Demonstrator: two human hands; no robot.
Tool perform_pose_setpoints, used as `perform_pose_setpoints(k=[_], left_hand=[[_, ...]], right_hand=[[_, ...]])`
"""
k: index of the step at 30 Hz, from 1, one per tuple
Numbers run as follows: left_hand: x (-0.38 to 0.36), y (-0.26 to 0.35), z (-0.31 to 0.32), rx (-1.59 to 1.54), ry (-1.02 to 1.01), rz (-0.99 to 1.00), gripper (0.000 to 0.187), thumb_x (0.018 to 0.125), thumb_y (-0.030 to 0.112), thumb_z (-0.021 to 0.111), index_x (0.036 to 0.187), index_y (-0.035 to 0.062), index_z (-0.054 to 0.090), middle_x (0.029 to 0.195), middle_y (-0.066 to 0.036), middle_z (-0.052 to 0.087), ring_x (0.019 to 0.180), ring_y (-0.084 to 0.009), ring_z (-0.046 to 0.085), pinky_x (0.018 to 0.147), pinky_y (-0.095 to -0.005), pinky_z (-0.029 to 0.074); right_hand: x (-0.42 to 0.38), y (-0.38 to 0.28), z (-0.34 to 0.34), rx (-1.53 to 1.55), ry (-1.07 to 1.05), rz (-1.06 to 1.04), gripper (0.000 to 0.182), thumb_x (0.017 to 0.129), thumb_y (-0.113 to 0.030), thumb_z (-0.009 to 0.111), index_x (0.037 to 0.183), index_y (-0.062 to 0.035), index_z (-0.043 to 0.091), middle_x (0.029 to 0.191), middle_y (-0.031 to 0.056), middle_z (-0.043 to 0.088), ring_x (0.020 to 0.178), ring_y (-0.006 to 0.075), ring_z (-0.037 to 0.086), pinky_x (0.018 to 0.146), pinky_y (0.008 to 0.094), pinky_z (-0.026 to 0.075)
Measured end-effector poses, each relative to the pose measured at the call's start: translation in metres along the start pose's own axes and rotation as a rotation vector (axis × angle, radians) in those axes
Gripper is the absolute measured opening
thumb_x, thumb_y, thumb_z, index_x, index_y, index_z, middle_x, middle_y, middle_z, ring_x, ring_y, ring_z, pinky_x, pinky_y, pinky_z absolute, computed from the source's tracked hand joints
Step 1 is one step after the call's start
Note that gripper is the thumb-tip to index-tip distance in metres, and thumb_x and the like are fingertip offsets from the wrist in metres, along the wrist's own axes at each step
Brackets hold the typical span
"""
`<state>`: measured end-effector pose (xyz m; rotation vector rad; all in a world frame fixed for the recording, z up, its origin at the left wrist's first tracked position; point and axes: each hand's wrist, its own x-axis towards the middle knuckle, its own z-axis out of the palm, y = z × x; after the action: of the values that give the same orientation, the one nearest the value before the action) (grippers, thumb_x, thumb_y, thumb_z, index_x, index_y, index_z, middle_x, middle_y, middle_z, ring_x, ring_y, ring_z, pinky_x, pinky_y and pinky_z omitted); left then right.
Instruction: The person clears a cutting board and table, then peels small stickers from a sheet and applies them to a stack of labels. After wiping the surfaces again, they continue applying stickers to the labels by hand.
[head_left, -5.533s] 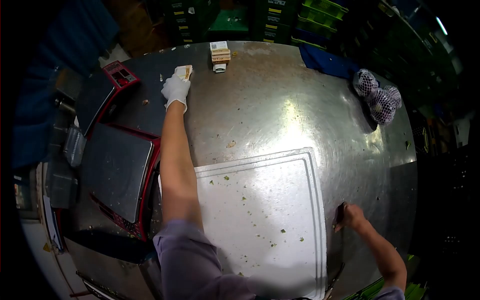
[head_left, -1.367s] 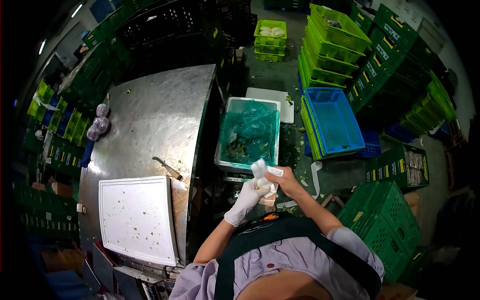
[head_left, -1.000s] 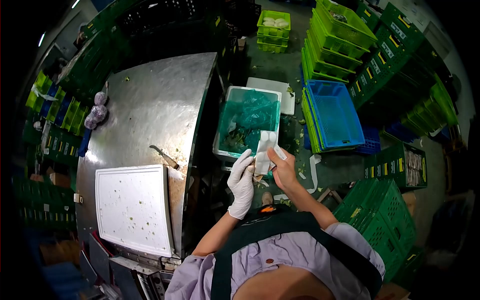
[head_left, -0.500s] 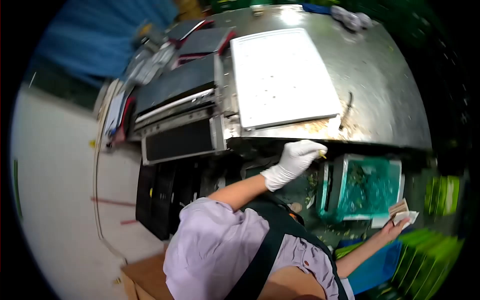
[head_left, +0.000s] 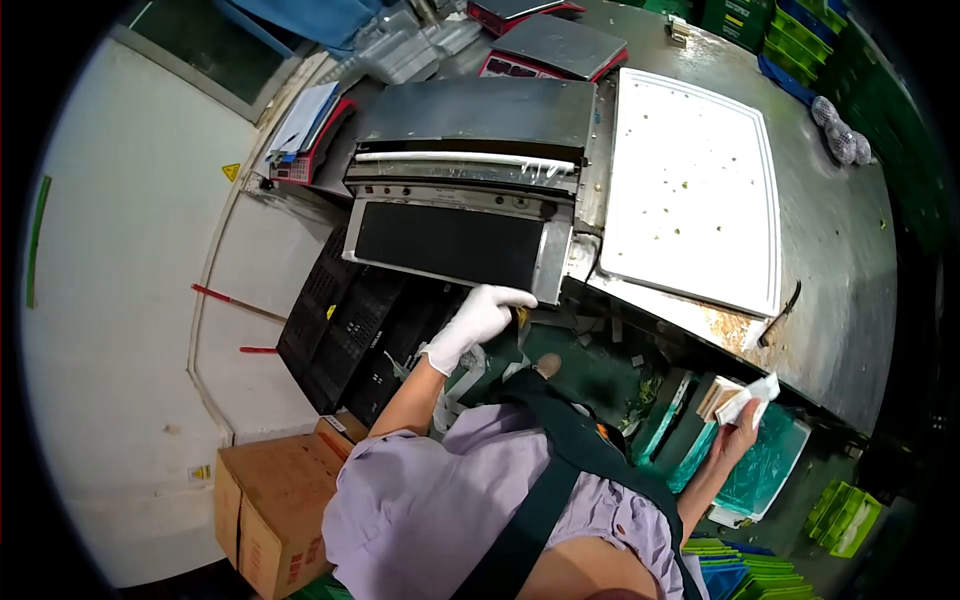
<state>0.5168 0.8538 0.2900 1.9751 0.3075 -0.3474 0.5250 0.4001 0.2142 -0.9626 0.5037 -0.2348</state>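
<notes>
The fingers (head_left: 518, 297) of the gloved left hand (head_left: 476, 326) reach out nearly straight and close together, by the front edge of the wrapping machine (head_left: 455, 243). A small yellow thing (head_left: 521, 317) shows just under their tips; the thumb is largely hidden, so whether it is pinched or how wide the gap is cannot be told. The bare right hand (head_left: 738, 438) is closed around the lower end of a tan bundle (head_left: 716, 399) and a creased white sheet (head_left: 757, 392), held up in front of a foam box (head_left: 797, 455). Any print on them is too small to read. Green plastic (head_left: 760, 462) lines that box, partly covered by the right hand and wrist; its contents are hard to make out. Black crates (head_left: 345, 320) stand beneath the machine, their insides dark. Lime crates (head_left: 832, 512) hold something pale. The cardboard box (head_left: 275, 490) is partly covered by the sleeve (head_left: 385, 490).
</notes>
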Motion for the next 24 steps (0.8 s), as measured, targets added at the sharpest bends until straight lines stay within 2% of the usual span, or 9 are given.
perform_pose_setpoints(k=[3,5,8,11,13,15,20,22,24], left_hand=[[0.003,0.003,-0.004,0.51,0.121,0.37,0.054,0.057,-0.009,0.042,0.104,0.0064,0.062,0.129,-0.015,0.043,0.12,-0.029,0.04,0.097,-0.0335,0.035],[0.016,0.017,-0.006,0.368,0.145,0.554,0.049,0.06,-0.006,0.046,0.105,0.0062,0.061,0.13,-0.015,0.043,0.121,-0.0296,0.04,0.1,-0.0354,0.033],[0.034,0.041,0.014,-0.008,0.11,0.569,0.036,0.07,0.007,0.061,0.105,0.0039,0.06,0.124,-0.014,0.049,0.116,-0.0259,0.046,0.094,-0.0315,0.038],[0.047,0.054,0.046,-0.297,-0.229,0.345,0.064,0.07,0.023,0.072,0.125,0.0055,0.044,0.132,-0.014,0.038,0.117,-0.0249,0.044,0.093,-0.0342,0.039],[0.054,0.056,0.067,-0.242,-0.285,0.443,0.086,0.065,0.037,0.075,0.13,0.0019,0.032,0.131,-0.018,0.035,0.116,-0.0302,0.044,0.092,-0.0362,0.04],[0.052,0.056,0.08,0.202,-0.157,0.532,0.093,0.061,0.037,0.078,0.133,0.0034,0.028,0.131,-0.022,0.034,0.12,-0.0312,0.039,0.094,-0.0366,0.038],[0.051,0.052,0.099,0.204,-0.302,0.327,0.085,0.058,0.041,0.078,0.12,0.0045,0.032,0.108,-0.018,0.046,0.101,-0.0308,0.051,0.086,-0.0382,0.042],[0.062,0.014,0.121,0.128,-0.317,0.346,0.079,0.061,0.037,0.077,0.119,0.0068,0.033,0.109,-0.014,0.046,0.101,-0.0268,0.051,0.086,-0.0366,0.043],[0.063,-0.012,0.132,-0.373,-0.372,0.21,0.071,0.066,0.022,0.073,0.122,0.0077,0.032,0.104,-0.011,0.052,0.093,-0.0206,0.056,0.078,-0.0311,0.046]], right_hand=[[-0.009,0.018,0.059,-0.071,-0.029,0.061,0.04,0.084,-0.016,0.06,0.115,0.0057,0.047,0.105,0.0109,0.057,0.092,0.0194,0.058,0.082,0.0338,0.047],[-0.011,0.027,0.092,-0.138,-0.04,0.058,0.038,0.084,-0.014,0.06,0.114,0.0056,0.048,0.102,0.0097,0.058,0.089,0.0184,0.058,0.081,0.032,0.048],[-0.031,0.029,0.158,-0.204,-0.109,0.038,0.033,0.081,-0.014,0.063,0.106,0.0062,0.054,0.095,0.0073,0.06,0.081,0.0135,0.057,0.073,0.0273,0.047],[-0.041,0.043,0.19,-0.464,-0.173,0.027,0.028,0.077,-0.018,0.069,0.091,0.0056,0.062,0.08,0.0031,0.061,0.067,0.0073,0.053,0.06,0.0216,0.043],[-0.056,0.042,0.215,-0.599,-0.16,0.029,0.027,0.075,-0.019,0.07,0.085,0.0047,0.064,0.071,0.0011,0.06,0.061,0.0054,0.05,0.054,0.0199,0.04],[-0.064,0.048,0.226,-0.691,-0.149,0.003,0.027,0.074,-0.02,0.071,0.083,0.0053,0.065,0.068,0.0035,0.062,0.058,0.0061,0.052,0.052,0.0211,0.042],[-0.066,0.057,0.215,-0.926,-0.22,0.098,0.034,0.075,-0.027,0.068,0.088,0.0041,0.064,0.07,0.011,0.064,0.06,0.0114,0.058,0.056,0.026,0.046],[-0.067,0.06,0.211,-0.994,-0.334,0.107,0.039,0.076,-0.032,0.067,0.093,0.0028,0.063,0.071,0.0108,0.064,0.061,0.0124,0.058,0.055,0.0264,0.046],[-0.068,0.054,0.208,-0.953,-0.545,0.173,0.042,0.079,-0.035,0.063,0.097,0.0029,0.063,0.073,0.0099,0.063,0.065,0.0117,0.059,0.059,0.0253,0.047]])
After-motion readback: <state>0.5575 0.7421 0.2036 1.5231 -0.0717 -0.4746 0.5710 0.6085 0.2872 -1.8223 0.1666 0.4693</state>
